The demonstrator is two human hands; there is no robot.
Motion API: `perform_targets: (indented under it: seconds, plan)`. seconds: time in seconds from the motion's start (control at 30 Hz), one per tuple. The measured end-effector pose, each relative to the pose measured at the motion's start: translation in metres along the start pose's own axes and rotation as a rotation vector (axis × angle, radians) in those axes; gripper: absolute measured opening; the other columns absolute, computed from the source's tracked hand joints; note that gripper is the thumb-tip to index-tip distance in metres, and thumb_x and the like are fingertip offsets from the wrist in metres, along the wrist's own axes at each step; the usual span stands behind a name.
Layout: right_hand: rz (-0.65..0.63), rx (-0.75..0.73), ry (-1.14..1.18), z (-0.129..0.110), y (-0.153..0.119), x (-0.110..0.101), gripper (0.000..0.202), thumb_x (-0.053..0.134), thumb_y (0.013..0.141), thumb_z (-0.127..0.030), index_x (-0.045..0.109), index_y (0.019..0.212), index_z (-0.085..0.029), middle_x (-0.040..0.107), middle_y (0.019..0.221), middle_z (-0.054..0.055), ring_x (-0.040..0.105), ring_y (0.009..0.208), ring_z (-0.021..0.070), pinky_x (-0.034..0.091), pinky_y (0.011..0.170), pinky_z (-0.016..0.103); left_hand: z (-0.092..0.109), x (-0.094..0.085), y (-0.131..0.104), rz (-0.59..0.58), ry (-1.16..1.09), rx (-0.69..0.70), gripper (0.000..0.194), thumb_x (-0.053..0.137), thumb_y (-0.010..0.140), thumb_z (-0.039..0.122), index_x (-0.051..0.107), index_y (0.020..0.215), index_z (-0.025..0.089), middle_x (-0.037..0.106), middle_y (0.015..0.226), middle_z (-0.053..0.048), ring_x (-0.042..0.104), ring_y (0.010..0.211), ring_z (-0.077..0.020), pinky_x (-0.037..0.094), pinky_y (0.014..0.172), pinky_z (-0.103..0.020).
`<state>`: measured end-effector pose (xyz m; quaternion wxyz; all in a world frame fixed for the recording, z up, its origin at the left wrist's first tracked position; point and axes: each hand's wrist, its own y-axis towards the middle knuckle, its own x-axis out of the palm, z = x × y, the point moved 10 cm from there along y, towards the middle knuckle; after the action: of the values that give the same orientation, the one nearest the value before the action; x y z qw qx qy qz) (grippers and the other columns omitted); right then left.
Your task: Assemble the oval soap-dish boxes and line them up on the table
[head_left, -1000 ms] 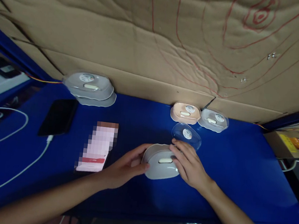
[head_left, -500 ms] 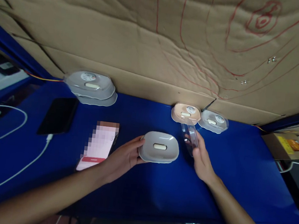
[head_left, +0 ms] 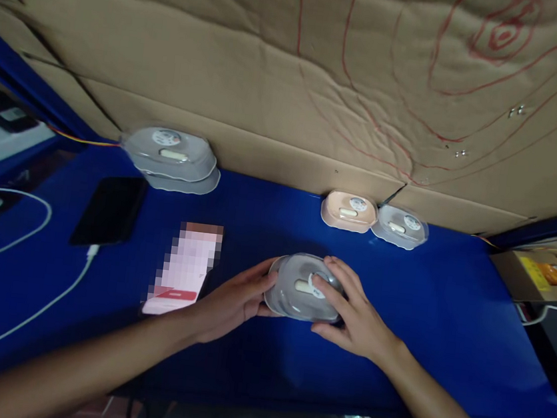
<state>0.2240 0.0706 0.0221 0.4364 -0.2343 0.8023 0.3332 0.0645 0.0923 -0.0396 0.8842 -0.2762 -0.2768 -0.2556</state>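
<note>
A grey oval plastic box (head_left: 274,302), with a pale oblong piece in its middle, is held just over the blue table. My left hand (head_left: 249,291) is closed round its left end, thumb on the rim. A clear lid (head_left: 297,265) with a round white label lies over the box. My right hand (head_left: 350,308) grips the lid's right side, fingers spread across its top near the label. Whether the lid is fully seated I cannot tell.
At the back stand a peach lidded box (head_left: 338,217), a grey lidded box (head_left: 393,235) and, further left, a stack of grey boxes (head_left: 188,158). A lit phone (head_left: 183,272) and a black phone (head_left: 110,210) on a white cable lie left. Behind rises a cardboard wall (head_left: 199,59).
The clear lid, held upright to the right of the grey box before, now lies over it. My right hand has come left and down with it; my left hand keeps its hold.
</note>
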Motion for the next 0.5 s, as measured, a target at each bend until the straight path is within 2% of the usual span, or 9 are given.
perform_targets:
  seconds: [0.2,0.37,0.5]
  plan:
    - [0.011,-0.049,-0.082,-0.007,0.0,-0.004,0.084,0.07,0.101,-0.047,0.026,0.17,-0.032,0.032,0.171,0.016,0.027,0.161,0.0395,0.042,0.124,0.064,-0.003,-0.001,-0.001,0.017,-0.009,-0.034,0.053,0.074,0.098,0.054,0.066,0.143,0.027,0.076,0.126,-0.012,0.073,0.108,-0.026,0.058,0.091,-0.038]
    - [0.0,0.088,0.099,0.006,0.003,-0.006,0.08,0.074,0.097,-0.049,0.034,0.164,-0.035,0.036,0.168,0.015,0.037,0.158,0.0377,0.047,0.122,0.06,-0.004,-0.003,0.0,0.045,0.018,-0.037,0.05,0.075,0.097,0.053,0.07,0.139,0.026,0.077,0.125,-0.012,0.073,0.113,-0.0298,0.058,0.092,-0.041]
    - [-0.041,0.157,0.078,0.015,-0.007,-0.012,0.079,0.079,0.092,-0.051,0.042,0.158,-0.03,0.045,0.163,0.016,0.044,0.153,0.0376,0.047,0.121,0.06,0.001,-0.012,0.001,0.121,0.263,0.069,0.046,0.076,0.097,0.047,0.07,0.138,0.027,0.072,0.139,-0.012,0.069,0.123,-0.0306,0.057,0.102,-0.044]
